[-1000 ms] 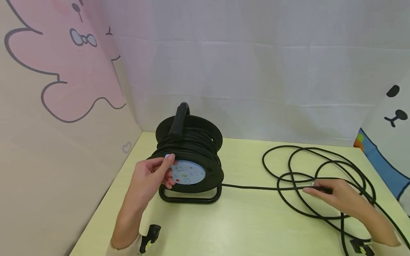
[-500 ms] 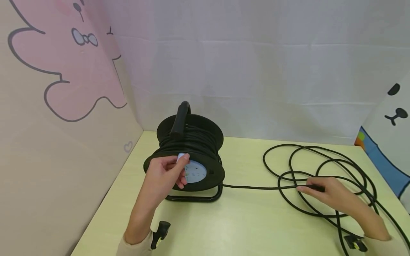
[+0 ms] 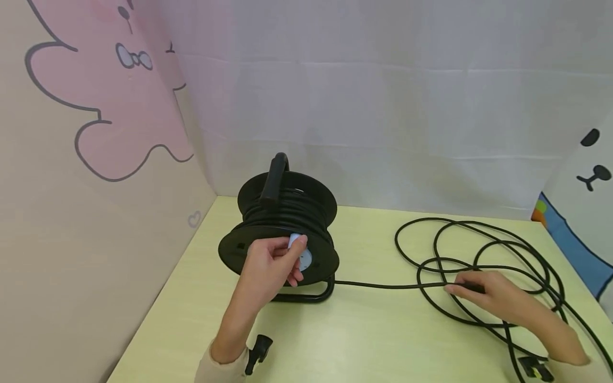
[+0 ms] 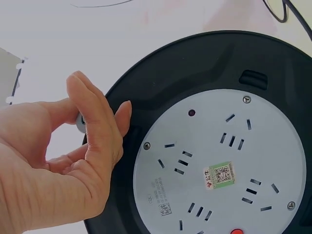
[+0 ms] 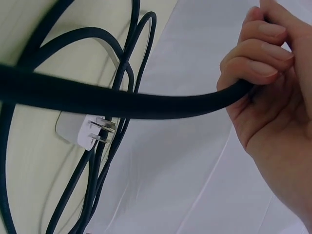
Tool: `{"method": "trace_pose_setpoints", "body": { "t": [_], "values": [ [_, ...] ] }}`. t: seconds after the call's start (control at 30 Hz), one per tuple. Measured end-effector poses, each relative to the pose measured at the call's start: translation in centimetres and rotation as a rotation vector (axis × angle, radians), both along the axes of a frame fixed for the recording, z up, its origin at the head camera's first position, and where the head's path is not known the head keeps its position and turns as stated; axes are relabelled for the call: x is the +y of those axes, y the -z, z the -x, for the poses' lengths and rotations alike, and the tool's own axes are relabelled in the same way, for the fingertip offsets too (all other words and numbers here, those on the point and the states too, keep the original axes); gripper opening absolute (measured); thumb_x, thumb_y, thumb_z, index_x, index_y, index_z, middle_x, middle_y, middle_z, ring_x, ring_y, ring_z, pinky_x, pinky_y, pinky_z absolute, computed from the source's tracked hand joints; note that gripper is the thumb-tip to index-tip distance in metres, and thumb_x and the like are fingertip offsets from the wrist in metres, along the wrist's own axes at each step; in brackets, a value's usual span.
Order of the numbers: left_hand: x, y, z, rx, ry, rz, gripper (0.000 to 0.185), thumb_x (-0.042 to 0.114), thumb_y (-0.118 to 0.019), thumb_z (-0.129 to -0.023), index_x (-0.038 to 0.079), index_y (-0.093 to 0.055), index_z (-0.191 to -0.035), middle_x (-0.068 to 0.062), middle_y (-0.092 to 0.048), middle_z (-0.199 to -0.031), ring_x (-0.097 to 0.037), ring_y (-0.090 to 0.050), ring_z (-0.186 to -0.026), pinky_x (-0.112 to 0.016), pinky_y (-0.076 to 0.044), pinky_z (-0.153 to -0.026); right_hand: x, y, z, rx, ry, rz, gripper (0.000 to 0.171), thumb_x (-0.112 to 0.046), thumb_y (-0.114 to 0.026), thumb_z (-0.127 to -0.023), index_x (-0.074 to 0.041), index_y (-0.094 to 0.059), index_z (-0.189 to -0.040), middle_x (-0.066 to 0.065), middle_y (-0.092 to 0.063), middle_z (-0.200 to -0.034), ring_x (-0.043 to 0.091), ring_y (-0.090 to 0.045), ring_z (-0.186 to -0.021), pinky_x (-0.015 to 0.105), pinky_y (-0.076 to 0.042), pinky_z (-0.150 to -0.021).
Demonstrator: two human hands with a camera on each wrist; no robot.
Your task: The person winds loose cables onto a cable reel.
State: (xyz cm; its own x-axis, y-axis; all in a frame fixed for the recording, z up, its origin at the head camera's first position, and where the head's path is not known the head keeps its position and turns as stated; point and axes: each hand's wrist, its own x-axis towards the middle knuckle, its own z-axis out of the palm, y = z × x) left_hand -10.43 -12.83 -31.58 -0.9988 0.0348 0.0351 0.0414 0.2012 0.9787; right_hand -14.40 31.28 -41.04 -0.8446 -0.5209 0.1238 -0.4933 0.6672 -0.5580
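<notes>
Black plastic cable reel [image 3: 282, 234] stands upright on its tubular foot toward the back left of the pale yellow table [image 3: 364, 340], its carry handle [image 3: 274, 178] pointing up and cable wound on the drum. Its pale socket plate [image 4: 219, 165] faces you. Your left hand [image 3: 273, 263] reaches up from the near edge, forearm angled toward the reel, with thumb and forefinger pinched together on a small pale knob [image 3: 294, 240] at the edge of the reel's front disc; the other fingers curl loosely beneath.

From the reel's base a black cable [image 3: 383, 286] runs straight to the right, just above the table. Your right hand [image 3: 493, 298] comes in from the lower right, wrist low, fingers curled round that cable and gripping it. Behind and around this hand the slack cable lies in several overlapping loops [image 3: 479, 244] on the table. Its white plug [image 5: 85, 131], prongs showing, lies among the loops.

Pale cloth hangs behind the table.
</notes>
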Motion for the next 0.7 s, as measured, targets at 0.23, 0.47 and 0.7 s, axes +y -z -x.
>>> {"method": "trace_pose_setpoints", "body": {
  "t": [0.23, 0.47, 0.7],
  "values": [
    [0.6, 0.3, -0.1, 0.012, 0.018, 0.002, 0.036, 0.024, -0.068, -0.102, -0.001, -0.065, -0.076, -0.009, -0.063, -0.062, -0.022, -0.064, -0.052, -0.03, -0.06, -0.054, 0.7, -0.3, -0.2, -0.038, -0.034, 0.016, 0.029, -0.013, -0.07, -0.099, -0.023, -0.052, -0.079, -0.02, -0.034, -0.067, -0.004, -0.031, -0.056, 0.022, -0.03, -0.045],
    [2.0, 1.3, 0.0, -0.004, 0.041, -0.02, 0.036, 0.024, -0.069, -0.101, -0.005, -0.065, -0.079, -0.007, -0.061, -0.063, -0.021, -0.064, -0.052, -0.028, -0.059, -0.055, 1.5, -0.1, -0.3, -0.104, -0.098, 0.076, 0.026, -0.007, -0.064, -0.101, -0.02, -0.052, -0.083, -0.019, -0.037, -0.069, -0.004, -0.033, -0.056, 0.021, -0.034, -0.044],
    [3.5, 3.0, 0.2, -0.016, 0.08, -0.056, 0.036, 0.024, -0.068, -0.101, -0.002, -0.065, -0.077, -0.005, -0.061, -0.061, -0.017, -0.063, -0.051, -0.027, -0.059, -0.054, 2.3, -0.1, -0.4, -0.096, -0.119, 0.079, 0.03, -0.003, -0.061, -0.103, -0.021, -0.05, -0.082, -0.02, -0.038, -0.067, -0.005, -0.034, -0.054, 0.02, -0.035, -0.044]
  ]
}}
